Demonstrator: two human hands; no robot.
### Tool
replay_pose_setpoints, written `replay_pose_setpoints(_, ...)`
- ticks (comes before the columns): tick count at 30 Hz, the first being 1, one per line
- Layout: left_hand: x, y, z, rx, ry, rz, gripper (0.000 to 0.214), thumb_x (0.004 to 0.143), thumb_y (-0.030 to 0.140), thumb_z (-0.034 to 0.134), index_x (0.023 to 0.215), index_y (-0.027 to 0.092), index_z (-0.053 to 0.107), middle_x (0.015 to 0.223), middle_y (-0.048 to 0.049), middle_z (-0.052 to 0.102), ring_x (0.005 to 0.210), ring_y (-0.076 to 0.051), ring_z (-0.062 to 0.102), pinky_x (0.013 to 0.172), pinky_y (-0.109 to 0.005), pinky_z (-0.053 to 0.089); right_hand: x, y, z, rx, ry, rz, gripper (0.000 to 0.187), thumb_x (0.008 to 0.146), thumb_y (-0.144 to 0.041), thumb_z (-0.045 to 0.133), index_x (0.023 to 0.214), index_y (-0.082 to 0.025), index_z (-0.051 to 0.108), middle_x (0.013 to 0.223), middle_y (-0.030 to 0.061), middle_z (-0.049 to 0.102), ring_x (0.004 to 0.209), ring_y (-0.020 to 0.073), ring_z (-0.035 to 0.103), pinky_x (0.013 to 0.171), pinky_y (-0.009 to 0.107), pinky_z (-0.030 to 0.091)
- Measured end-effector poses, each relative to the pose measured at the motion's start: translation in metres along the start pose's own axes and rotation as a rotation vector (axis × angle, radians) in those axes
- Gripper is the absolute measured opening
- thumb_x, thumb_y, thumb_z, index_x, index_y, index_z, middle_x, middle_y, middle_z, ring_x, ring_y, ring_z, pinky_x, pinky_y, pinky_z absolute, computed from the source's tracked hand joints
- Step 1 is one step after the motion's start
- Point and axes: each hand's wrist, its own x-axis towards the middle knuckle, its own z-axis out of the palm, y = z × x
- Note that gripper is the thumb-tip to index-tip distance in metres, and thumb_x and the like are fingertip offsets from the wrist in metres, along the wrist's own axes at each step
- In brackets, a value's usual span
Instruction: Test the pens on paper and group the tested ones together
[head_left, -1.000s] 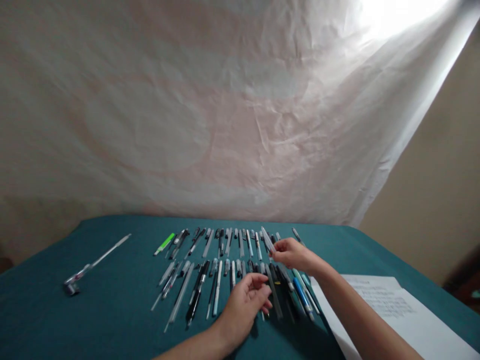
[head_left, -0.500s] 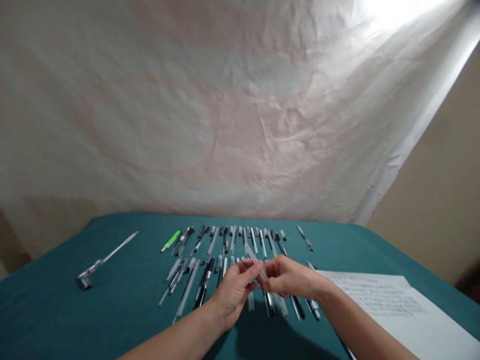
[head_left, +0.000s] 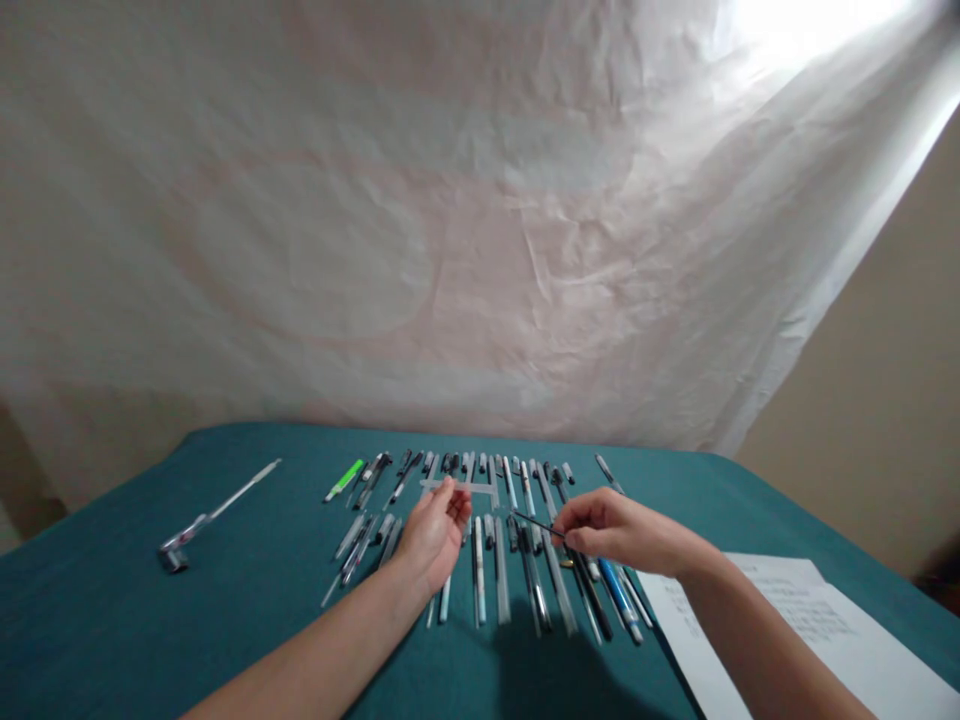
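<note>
My left hand (head_left: 439, 530) is closed on a clear pen barrel (head_left: 480, 488), which lies nearly level across its fingers. To its right, my right hand (head_left: 600, 525) pinches a thin dark pen refill (head_left: 534, 521) that points left. The two hands are apart, both above the rows of pens. Below and between them lie a white pen (head_left: 478, 575), a clear barrel (head_left: 502, 575) and several other pens, caps and refills. A blue pen (head_left: 619, 597) lies just below my right hand. My left hand and forearm hide part of the near row.
A far row of pens and caps holds a bright green pen (head_left: 344, 480) at its left end. Off to the left lie a thin pale rod and a cap-like piece (head_left: 173, 557). Handwritten paper sheets (head_left: 810, 620) cover the right side of the green tablecloth (head_left: 97, 610).
My hands were together around the clear barrel. They have separated, the left moving left with the barrel and the right moving right with the dark refill.
</note>
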Motion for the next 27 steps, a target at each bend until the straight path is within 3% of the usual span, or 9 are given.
replay_pose_setpoints(5,-0.002,-0.004,0.001,-0.010,0.002,-0.007,0.017,0.087,0.008,0.044,0.072,0.010,0.052,0.066,-0.0048,0.060,0.056,-0.007,0.058,0.055,-0.016,0.051,-0.002,0.001,-0.007,-0.023,0.062,-0.017,0.021,0.077,-0.023,0.050,0.085,-0.011,0.065,0.057,-0.0032,0.043,0.051,0.0066,0.030,0.045,0.019,0.023)
replay_pose_setpoints(21,-0.018,-0.012,0.005,0.064,-0.112,-0.049,0.017,0.086,0.007,0.046,0.072,0.010,0.055,0.070,-0.0057,0.061,0.060,-0.007,0.058,0.058,-0.016,0.052,0.003,0.012,-0.007,-0.134,0.060,-0.015,0.024,0.077,-0.028,0.050,0.085,-0.013,0.067,0.059,-0.0016,0.049,0.050,0.0073,0.033,0.046,0.019,0.026)
replay_pose_setpoints(24,-0.023,-0.017,0.004,0.070,-0.153,-0.094,0.014,0.084,0.005,0.049,0.074,0.009,0.057,0.070,-0.0059,0.061,0.062,-0.008,0.059,0.061,-0.018,0.053,0.007,0.013,-0.002,-0.150,0.124,-0.036,0.025,0.077,-0.033,0.053,0.084,-0.013,0.067,0.059,-0.0016,0.050,0.051,0.0077,0.036,0.046,0.019,0.027)
replay_pose_setpoints(27,-0.028,-0.022,0.004,0.059,-0.189,-0.161,0.010,0.082,0.003,0.051,0.077,0.007,0.059,0.074,-0.0079,0.062,0.065,-0.009,0.061,0.064,-0.018,0.054,0.012,0.010,0.004,-0.107,0.280,-0.102,0.028,0.073,-0.038,0.059,0.085,-0.013,0.066,0.062,-0.0006,0.054,0.054,0.0082,0.041,0.047,0.019,0.030)
